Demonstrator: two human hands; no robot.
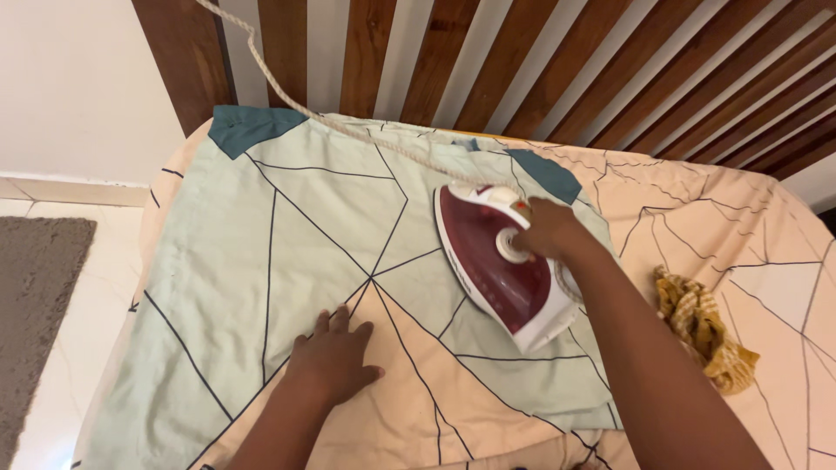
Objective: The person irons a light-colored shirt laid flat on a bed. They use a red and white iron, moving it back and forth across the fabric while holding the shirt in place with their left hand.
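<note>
A pale green and peach cloth with thin dark lines (pixel 287 244) lies spread flat on a bed. My right hand (pixel 547 228) grips the handle of a dark red and white clothes iron (pixel 496 261), which rests soleplate-down on the cloth at the centre right. Its braided white cord (pixel 287 97) runs up to the top left. My left hand (pixel 335 357) presses flat on the cloth, fingers together, to the lower left of the iron and apart from it.
A crumpled yellow patterned cloth (pixel 701 326) lies on the bed at the right. A slatted wooden headboard (pixel 522 61) stands behind. At the left are a white tiled floor (pixel 78 322) and a grey rug (pixel 30 296).
</note>
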